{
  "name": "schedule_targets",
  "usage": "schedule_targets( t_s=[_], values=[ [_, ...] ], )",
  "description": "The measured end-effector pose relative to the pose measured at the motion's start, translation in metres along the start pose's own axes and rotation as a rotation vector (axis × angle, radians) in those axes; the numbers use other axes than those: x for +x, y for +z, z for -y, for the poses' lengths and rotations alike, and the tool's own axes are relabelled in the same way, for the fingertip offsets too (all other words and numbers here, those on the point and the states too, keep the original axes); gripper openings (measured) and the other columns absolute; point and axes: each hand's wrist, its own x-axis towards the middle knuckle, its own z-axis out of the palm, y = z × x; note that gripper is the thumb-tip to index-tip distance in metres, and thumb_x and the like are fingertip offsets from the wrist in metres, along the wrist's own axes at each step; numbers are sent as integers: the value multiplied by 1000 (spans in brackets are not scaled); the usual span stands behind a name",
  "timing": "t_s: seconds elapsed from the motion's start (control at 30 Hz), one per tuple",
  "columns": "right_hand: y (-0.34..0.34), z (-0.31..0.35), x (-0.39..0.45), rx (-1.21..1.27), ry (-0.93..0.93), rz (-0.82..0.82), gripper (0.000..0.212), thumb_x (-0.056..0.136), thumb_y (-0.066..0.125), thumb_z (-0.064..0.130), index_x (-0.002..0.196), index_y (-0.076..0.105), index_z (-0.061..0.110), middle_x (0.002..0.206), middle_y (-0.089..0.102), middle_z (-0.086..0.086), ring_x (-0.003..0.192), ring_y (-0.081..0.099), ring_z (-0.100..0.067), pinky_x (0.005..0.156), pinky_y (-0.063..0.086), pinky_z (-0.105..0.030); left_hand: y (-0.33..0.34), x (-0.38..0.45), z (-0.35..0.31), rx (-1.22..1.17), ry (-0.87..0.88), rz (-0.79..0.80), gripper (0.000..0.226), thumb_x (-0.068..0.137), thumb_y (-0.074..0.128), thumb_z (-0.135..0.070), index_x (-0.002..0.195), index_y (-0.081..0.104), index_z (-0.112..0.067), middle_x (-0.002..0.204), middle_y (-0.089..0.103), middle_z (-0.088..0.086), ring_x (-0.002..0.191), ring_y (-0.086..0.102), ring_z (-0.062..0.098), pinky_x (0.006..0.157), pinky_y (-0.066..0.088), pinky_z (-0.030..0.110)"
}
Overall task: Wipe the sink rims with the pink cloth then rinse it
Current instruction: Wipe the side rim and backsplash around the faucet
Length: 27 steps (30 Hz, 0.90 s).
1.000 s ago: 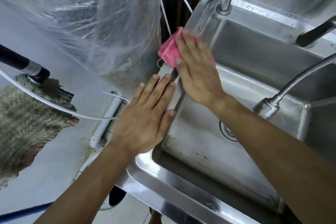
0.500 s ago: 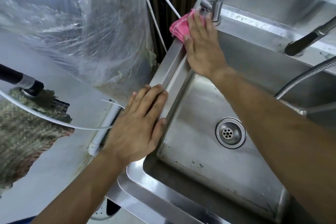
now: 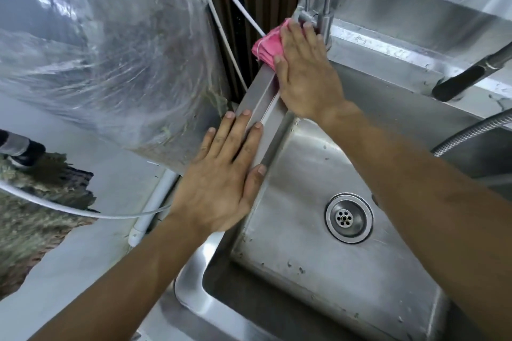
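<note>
A steel sink fills the right half of the view; its left rim (image 3: 256, 99) runs from my left hand up to the far corner. My right hand (image 3: 304, 66) lies flat on the folded pink cloth (image 3: 267, 46), pressing it onto the rim's far left corner beside the faucet base. Most of the cloth is hidden under the palm. My left hand (image 3: 221, 177) rests palm down with fingers spread on the same rim nearer to me, holding nothing. The basin is bare, with a round drain (image 3: 348, 217) in its floor.
A slim steel faucet (image 3: 327, 8) rises just behind the cloth. A dark spray handle (image 3: 471, 75) and a metal flex hose (image 3: 471, 130) hang at the right. A large clear plastic bag (image 3: 110, 44), white tubing (image 3: 83, 210) and a white pipe (image 3: 151, 207) lie left of the sink.
My right hand slid the pink cloth along the left rim away from me, up to the far corner by the faucet. My left hand stayed flat on the rim.
</note>
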Motion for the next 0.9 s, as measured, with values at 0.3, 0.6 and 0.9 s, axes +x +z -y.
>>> schedule_targets(
  t_s=[0.3,0.6,0.9],
  values=[
    [0,-2,18,51,-114,63,55,113,22,35,166,18,19,175,9,0,161,-1,-14,127,-10,-27,-3,14,8,-4,78,12,69,107,26,-46,163,23,-6,173,11,13,161,2,30,130,12,49],
    [-1,20,24,114,77,33,58,112,24,30,166,11,12,175,3,-6,162,-3,-20,131,-6,-35,-3,17,8,-75,65,2,62,109,23,-41,164,20,-13,174,6,3,161,-3,23,129,16,50],
    [0,-1,51,-35,-56,-60,52,111,28,37,157,41,18,168,32,-3,160,12,-22,129,-4,-32,-2,17,8,-97,68,-12,62,110,21,-43,165,21,-14,175,5,0,161,-2,22,129,16,49]
  ],
)
